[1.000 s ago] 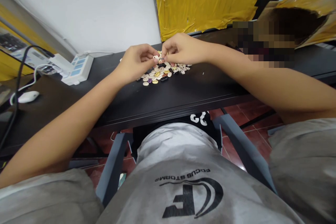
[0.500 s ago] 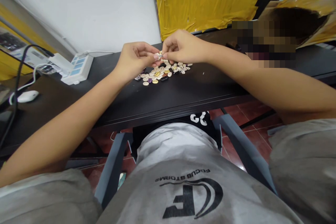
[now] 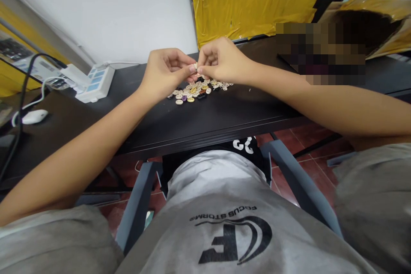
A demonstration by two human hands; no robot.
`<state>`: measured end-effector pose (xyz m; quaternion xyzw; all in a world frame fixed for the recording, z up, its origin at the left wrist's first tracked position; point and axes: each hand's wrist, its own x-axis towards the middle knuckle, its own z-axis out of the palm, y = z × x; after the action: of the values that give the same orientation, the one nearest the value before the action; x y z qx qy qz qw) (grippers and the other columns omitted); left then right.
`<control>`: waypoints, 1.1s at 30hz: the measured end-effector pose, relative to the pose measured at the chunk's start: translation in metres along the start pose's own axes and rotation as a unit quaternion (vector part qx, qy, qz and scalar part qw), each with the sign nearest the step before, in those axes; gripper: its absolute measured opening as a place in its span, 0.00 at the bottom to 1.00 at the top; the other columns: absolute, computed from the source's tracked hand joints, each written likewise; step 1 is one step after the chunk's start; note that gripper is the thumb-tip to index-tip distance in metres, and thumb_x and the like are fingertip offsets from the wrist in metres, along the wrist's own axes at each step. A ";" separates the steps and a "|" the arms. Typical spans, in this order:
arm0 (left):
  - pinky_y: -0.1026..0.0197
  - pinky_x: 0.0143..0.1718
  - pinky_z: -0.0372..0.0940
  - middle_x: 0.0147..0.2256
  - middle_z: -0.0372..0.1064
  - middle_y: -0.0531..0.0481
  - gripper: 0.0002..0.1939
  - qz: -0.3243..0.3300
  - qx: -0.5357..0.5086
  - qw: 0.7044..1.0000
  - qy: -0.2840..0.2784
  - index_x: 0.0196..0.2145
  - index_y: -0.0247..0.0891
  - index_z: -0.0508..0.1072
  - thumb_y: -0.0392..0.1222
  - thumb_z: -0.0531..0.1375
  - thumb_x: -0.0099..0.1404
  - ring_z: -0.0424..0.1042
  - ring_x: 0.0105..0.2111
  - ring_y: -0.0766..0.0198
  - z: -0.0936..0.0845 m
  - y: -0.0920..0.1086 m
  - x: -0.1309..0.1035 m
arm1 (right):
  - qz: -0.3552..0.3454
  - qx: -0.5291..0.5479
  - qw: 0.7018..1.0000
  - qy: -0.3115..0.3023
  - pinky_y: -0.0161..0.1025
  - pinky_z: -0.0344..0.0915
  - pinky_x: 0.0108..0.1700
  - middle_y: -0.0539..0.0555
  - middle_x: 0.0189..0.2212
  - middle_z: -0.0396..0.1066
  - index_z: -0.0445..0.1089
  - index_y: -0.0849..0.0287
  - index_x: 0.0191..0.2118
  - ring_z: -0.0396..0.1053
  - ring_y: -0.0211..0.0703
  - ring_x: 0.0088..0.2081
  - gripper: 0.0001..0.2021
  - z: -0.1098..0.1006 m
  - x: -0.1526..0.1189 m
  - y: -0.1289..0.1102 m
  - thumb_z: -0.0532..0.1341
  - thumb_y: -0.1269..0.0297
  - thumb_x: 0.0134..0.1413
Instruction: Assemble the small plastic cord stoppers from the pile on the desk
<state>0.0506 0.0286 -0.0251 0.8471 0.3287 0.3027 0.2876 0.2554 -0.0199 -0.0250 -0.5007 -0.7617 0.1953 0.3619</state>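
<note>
My left hand (image 3: 170,67) is closed in a pinch, thumb against fingertips, on a small pale button-like piece (image 3: 195,66). The thumb and fingertips of my right hand (image 3: 218,60) meet it from the other side, closed on the same piece. Its exact shape is mostly hidden by the fingers. Just below both hands a pile of small oval button-like pieces (image 3: 193,90) lies on the black table (image 3: 180,122). Most are cream, with a few yellow, purple, orange and black ones among them. Smaller pale pieces (image 3: 224,85) lie on the pile's right side.
A white power strip (image 3: 96,87) with plugs and cables stands at the left. Further left lies a white mouse-like object (image 3: 34,117). Another person (image 3: 324,53), blurred, is at the table's far right. Grey chair arms (image 3: 141,201) flank my lap.
My fingertips have shifted slightly around the small pale piece and my right hand sits a little further left. The pile looks the same.
</note>
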 end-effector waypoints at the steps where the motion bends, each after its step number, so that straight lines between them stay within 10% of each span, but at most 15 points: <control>1: 0.47 0.48 0.73 0.40 0.82 0.48 0.34 0.003 0.000 1.000 0.003 0.50 0.38 0.76 0.73 0.66 0.64 0.79 0.49 0.51 0.000 -0.001 0.000 | 0.005 0.011 1.000 0.007 0.41 0.70 0.36 0.55 0.32 0.80 0.67 0.51 0.32 0.78 0.53 0.43 0.14 0.001 0.000 -0.001 0.71 0.53 0.57; 12: 0.52 0.53 0.72 0.40 0.82 0.54 0.35 0.061 -0.122 0.985 0.106 0.50 0.36 0.77 0.69 0.73 0.61 0.77 0.42 0.64 0.010 0.004 -0.002 | 0.026 0.125 0.990 0.064 0.41 0.67 0.31 0.46 0.27 0.78 0.63 0.49 0.39 0.74 0.46 0.28 0.11 0.004 0.000 -0.008 0.68 0.61 0.59; 21: 0.50 0.53 0.68 0.44 0.81 0.52 0.40 0.045 -0.025 0.998 0.033 0.63 0.39 0.68 0.76 0.60 0.71 0.75 0.52 0.57 0.010 -0.006 0.003 | 0.030 0.070 0.996 0.037 0.40 0.64 0.29 0.50 0.27 0.76 0.65 0.49 0.36 0.71 0.44 0.29 0.15 0.002 0.005 -0.002 0.63 0.45 0.67; 28: 0.50 0.49 0.71 0.41 0.82 0.50 0.24 0.023 -0.033 0.998 0.048 0.50 0.40 0.71 0.61 0.66 0.68 0.77 0.46 0.58 0.004 0.003 0.003 | 0.027 0.010 0.998 0.049 0.41 0.64 0.29 0.49 0.26 0.78 0.70 0.47 0.38 0.72 0.47 0.29 0.13 -0.011 0.008 0.005 0.61 0.44 0.67; 33: 0.52 0.38 0.70 0.35 0.81 0.48 0.16 0.006 0.048 0.999 0.000 0.39 0.39 0.79 0.53 0.68 0.61 0.77 0.35 0.57 0.006 0.005 0.001 | -0.012 -0.047 0.997 -0.068 0.39 0.63 0.32 0.49 0.23 0.75 0.73 0.53 0.36 0.70 0.44 0.28 0.10 -0.027 0.012 0.020 0.69 0.54 0.61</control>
<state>0.0572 0.0250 -0.0252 0.8621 0.3377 0.2878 0.2449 0.2848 -0.0027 -0.0158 -0.4937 -0.7986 0.1890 0.2877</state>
